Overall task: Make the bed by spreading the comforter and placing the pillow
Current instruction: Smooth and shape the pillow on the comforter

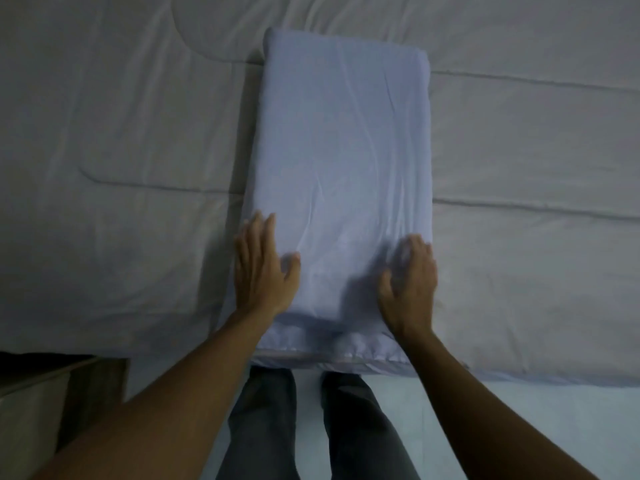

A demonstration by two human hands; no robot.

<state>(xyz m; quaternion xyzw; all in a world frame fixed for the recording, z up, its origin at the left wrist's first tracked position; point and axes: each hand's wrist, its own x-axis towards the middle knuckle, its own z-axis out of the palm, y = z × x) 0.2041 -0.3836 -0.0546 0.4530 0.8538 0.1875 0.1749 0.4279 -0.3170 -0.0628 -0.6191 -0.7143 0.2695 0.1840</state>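
Note:
A light blue pillow [343, 168] lies lengthwise on the pale grey quilted comforter [121, 133], which is spread flat over the bed. The pillow's near end reaches the bed's front edge. My left hand [263, 268] rests flat on the pillow's near left corner, fingers together and thumb spread on top. My right hand [408, 282] presses on the near right corner, fingers slightly curled and blurred. Neither hand grips the fabric.
A wooden bedside piece [52, 393] stands at the lower left beside the bed. My legs in dark trousers [311, 427] stand on a pale floor [519, 427] against the bed's front edge. Stitched seams cross the comforter on both sides.

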